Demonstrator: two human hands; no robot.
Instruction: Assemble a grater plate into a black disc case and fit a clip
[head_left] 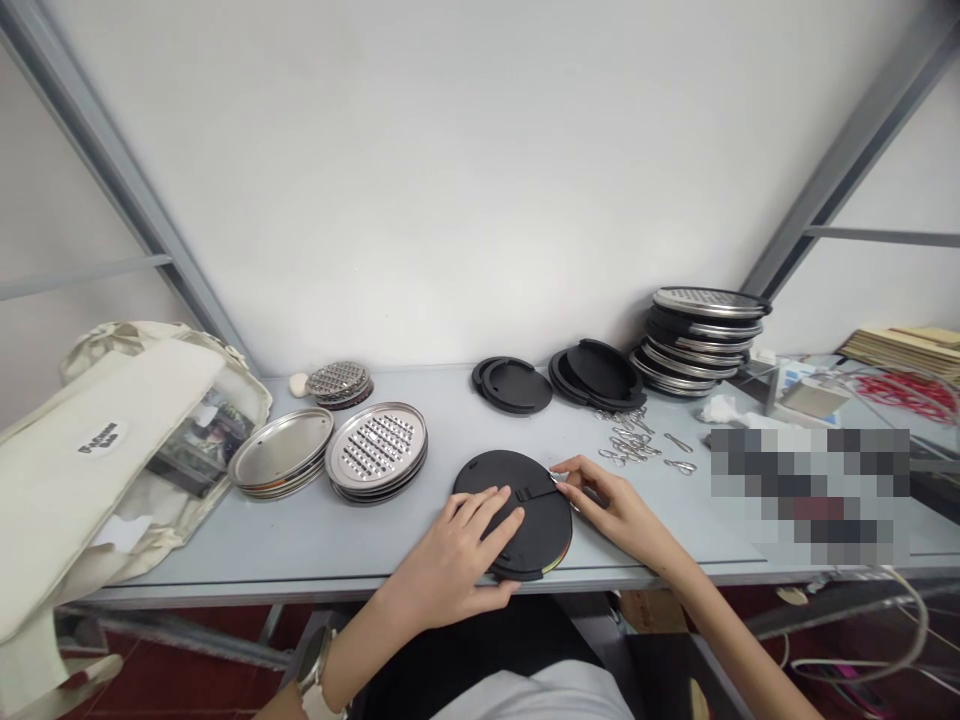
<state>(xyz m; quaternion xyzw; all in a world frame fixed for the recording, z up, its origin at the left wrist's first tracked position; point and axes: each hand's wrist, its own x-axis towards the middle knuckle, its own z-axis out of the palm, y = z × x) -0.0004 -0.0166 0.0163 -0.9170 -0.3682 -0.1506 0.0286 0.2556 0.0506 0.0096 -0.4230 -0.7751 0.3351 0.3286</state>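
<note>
A round black disc lies at the table's front edge, with a thin coloured rim showing at its lower right. My left hand rests over its left part, fingers spread on top and thumb at the near edge. At the disc's upper right edge, my right hand pinches a small shiny metal piece between thumb and index finger. Several metal clips lie loose beyond my right hand.
Grater discs and plain metal discs are stacked on the left, near a cream bag. Black rings lie at the back. A tall stack of discs stands back right, beside a blurred patch.
</note>
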